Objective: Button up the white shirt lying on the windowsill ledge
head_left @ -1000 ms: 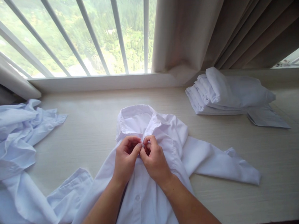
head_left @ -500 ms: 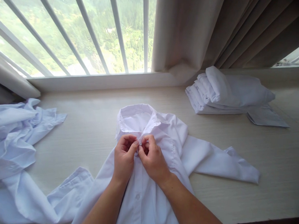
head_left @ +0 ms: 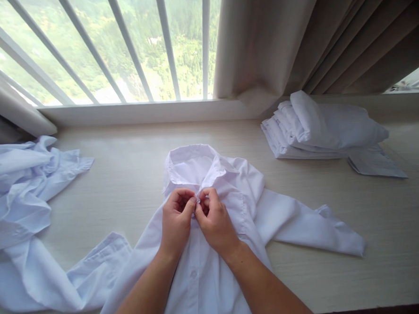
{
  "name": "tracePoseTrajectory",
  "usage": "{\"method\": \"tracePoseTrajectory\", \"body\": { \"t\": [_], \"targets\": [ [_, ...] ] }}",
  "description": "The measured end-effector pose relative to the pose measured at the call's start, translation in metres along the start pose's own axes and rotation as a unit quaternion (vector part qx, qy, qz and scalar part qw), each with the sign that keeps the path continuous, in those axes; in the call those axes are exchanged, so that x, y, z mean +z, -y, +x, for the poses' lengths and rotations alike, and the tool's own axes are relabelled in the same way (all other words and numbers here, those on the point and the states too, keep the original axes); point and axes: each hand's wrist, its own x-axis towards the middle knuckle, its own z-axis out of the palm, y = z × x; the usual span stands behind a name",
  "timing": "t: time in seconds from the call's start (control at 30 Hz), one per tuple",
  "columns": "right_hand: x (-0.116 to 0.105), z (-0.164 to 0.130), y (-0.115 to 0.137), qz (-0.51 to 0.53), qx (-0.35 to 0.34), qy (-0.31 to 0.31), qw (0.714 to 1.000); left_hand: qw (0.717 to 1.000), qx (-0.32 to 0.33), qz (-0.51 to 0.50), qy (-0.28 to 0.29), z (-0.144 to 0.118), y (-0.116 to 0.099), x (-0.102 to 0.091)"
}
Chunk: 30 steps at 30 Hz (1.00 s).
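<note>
A white long-sleeved shirt (head_left: 242, 201) lies front up on the pale surface, its collar (head_left: 190, 152) standing toward the window. Just below the collar, my left hand (head_left: 178, 216) pinches the front edge of the shirt between thumb and fingers. My right hand (head_left: 214, 219) meets it there, thumb and fingertips closed on the same front placket. A small button seems to sit between the fingertips, mostly hidden by them. Lower on the placket a fastened button (head_left: 193, 273) shows. One sleeve (head_left: 318, 230) stretches out to the right.
Folded white clothes (head_left: 324, 131) are stacked at the back right by the curtain (head_left: 262, 46). A crumpled white garment (head_left: 15, 192) lies at the left. Behind the surface (head_left: 135, 147) is a barred window (head_left: 138, 43). The surface's front edge shows at lower right.
My hands stay at the same spot below the collar, with only a slight shift of the left fingers and thumb. The whole view has moved a little.
</note>
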Motion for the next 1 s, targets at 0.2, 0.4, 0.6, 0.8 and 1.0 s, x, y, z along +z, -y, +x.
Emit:
{"method": "tracePoseTrajectory", "body": {
  "t": [0.2, 0.4, 0.6, 0.8, 1.0],
  "targets": [
    [0.0003, 0.0000, -0.0002, -0.001, -0.002, -0.002, 1.000, 1.000, 0.013, 0.017, -0.013, -0.0007, -0.0016, 0.0011],
    [-0.0002, -0.0005, 0.0007, 0.001, 0.000, -0.003, 1.000, 0.999, 0.015, 0.029, -0.017, -0.0019, -0.0008, 0.0013],
    [-0.0007, -0.0006, 0.0012, 0.001, 0.000, -0.005, 1.000, 0.999, 0.025, 0.040, -0.018, -0.0040, 0.0015, 0.0011],
    [-0.0006, -0.0013, 0.0012, 0.000, 0.009, -0.006, 1.000, 0.998, 0.037, 0.048, -0.010, -0.0046, 0.0005, 0.0000],
    [-0.0002, -0.0008, 0.0015, -0.003, 0.010, -0.005, 1.000, 0.998, 0.043, 0.040, -0.007, -0.0038, 0.0021, -0.0006]
  ]
}}
